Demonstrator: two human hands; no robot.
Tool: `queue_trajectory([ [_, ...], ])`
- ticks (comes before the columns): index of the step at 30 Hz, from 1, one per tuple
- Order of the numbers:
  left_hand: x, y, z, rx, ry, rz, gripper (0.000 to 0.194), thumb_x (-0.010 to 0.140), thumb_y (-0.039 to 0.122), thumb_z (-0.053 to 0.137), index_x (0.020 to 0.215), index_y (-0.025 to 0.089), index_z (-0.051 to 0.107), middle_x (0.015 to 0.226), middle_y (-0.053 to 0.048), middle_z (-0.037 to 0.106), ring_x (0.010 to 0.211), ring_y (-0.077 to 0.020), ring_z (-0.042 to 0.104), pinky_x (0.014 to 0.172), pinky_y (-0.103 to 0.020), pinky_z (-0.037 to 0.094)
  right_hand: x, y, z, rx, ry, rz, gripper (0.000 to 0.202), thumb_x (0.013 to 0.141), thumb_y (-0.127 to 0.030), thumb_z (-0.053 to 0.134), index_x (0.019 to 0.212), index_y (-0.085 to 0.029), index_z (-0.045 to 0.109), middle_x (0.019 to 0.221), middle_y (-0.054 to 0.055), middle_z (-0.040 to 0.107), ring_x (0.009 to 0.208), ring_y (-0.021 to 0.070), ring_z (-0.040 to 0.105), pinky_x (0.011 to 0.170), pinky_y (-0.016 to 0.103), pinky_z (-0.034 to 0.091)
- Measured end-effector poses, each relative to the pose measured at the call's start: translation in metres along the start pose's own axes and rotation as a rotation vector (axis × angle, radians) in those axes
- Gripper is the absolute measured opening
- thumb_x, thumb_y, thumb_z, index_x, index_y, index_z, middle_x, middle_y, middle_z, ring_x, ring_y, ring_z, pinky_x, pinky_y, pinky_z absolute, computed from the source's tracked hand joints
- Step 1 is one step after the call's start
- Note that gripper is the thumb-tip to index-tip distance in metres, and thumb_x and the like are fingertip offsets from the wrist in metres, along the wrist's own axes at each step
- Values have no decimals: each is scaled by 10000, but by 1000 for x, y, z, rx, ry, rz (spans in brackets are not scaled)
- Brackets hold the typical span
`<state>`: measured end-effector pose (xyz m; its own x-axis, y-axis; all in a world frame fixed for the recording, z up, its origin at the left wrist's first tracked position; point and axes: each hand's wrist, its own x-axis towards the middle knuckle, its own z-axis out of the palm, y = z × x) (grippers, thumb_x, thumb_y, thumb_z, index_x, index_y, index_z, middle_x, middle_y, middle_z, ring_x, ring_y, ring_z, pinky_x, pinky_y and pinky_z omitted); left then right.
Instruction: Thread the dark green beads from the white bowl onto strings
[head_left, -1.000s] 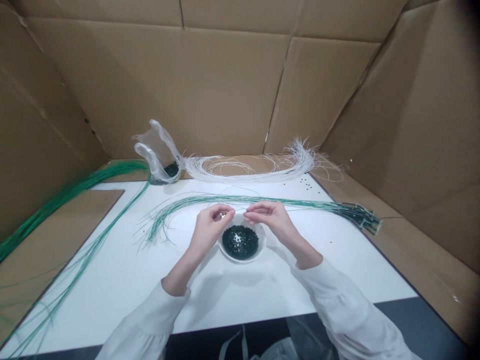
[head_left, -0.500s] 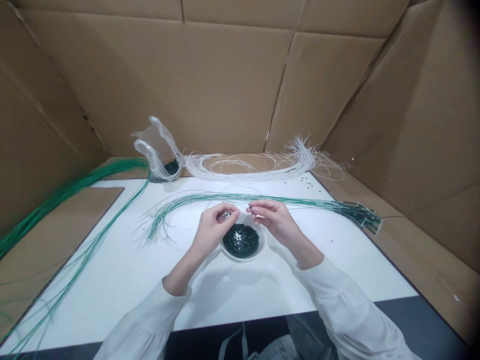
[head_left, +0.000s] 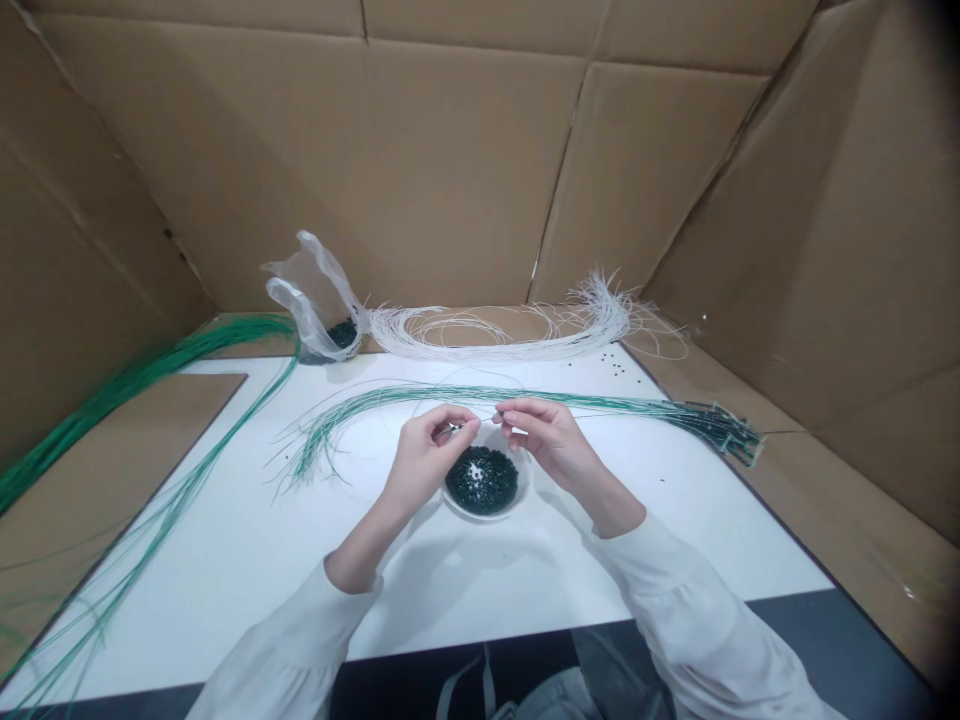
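My left hand [head_left: 433,445] is closed in a pinch, thumb against forefinger, on a thin strand; a short length of it shows in the gap between my hands. My right hand [head_left: 547,435] pinches a small dark bead [head_left: 498,416] at its fingertips, close to the strand's end. Whether the strand passes through the bead is too small to tell. Just below both hands stands a white bowl [head_left: 489,517] holding many dark green beads [head_left: 501,488], with a pale patch of its bottom showing through.
Behind my hands lies a bundle of green strands [head_left: 592,402], beaded at its right end. Farther back are a coil of white strands [head_left: 480,350] and a plastic bag [head_left: 319,300] with dark beads. More green strands [head_left: 150,375] hang at left. Cardboard walls [head_left: 465,170] enclose the table.
Both hands stay almost in place over the bowl. The thin strand between the fingertips shows more clearly now.
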<state>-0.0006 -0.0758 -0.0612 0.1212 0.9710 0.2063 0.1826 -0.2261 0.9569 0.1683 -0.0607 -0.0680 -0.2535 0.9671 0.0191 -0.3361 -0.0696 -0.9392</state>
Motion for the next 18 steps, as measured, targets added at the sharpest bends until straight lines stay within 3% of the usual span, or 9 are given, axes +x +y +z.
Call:
queue_trajectory([
  [13,0,1,-1,33,24,10,167,719,307,589,738,145,628,720,-20,622,553,-90,436,534,-202,330,0,0,1,-33,17,-10,168,608,-254,713,761,-186,698,723,37,657,582,100,539,485,203,429],
  [18,0,1,0,35,24,11,159,726,300,586,736,147,626,729,-21,626,600,-103,482,555,-201,350,1,4,-1,-146,11,-87,157,646,-270,693,781,-191,700,726,35,659,593,110,551,502,219,450],
])
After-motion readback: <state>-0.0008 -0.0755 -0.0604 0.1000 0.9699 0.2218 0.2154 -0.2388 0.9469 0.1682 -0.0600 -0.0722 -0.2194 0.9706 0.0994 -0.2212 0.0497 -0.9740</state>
